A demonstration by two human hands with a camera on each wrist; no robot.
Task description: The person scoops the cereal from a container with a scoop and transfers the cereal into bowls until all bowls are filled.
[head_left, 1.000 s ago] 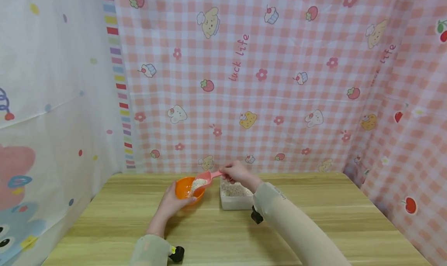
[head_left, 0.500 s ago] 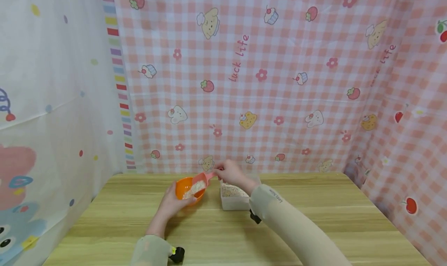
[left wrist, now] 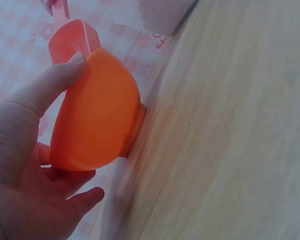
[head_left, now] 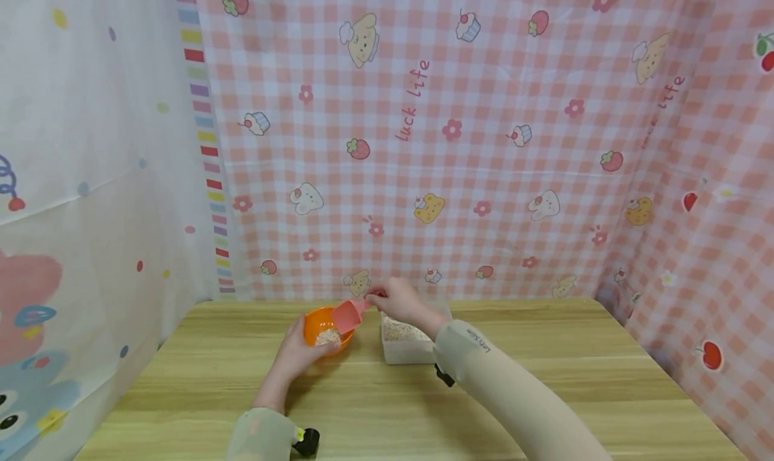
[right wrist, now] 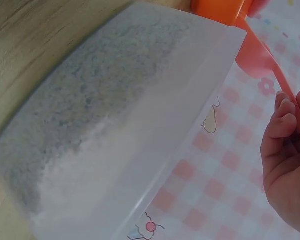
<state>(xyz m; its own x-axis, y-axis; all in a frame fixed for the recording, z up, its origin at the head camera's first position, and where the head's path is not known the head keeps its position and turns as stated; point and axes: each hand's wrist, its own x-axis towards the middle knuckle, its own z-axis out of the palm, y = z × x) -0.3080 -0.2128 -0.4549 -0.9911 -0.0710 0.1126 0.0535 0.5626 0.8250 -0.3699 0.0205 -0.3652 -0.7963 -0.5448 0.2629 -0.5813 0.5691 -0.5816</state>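
Finish the tip low and steady

Your left hand (head_left: 296, 350) curls partway round the orange bowl (head_left: 316, 324), thumb at the rim and fingers at the other side; in the left wrist view at least one fingertip stands off the wall. The bowl looks upright, its foot apparently on the table (head_left: 375, 414), left of the tub (head_left: 408, 353) and a little apart from it. Your right hand (head_left: 400, 301) pinches the scoop (head_left: 348, 316) by the end of its handle, fingers bent in close with little gap.

The scoop is tipped over the bowl's right side, and its inside looks bare from the head camera. Grain (head_left: 328, 338) lies in the bottom of the bowl, near your left thumb. Whether the scoop touches the rim, you cannot tell from here.

I'd judge the load as nearly or fully out. Hold the scoop's lip inside the rim while you give it a light tap or shake, so that clinging bits drop in. Keep your left grip firm but gentle: a light bowl like this could skid or tip if knocked. Level the scoop before you lift it clear, because stray grain could fall between bowl and tub.
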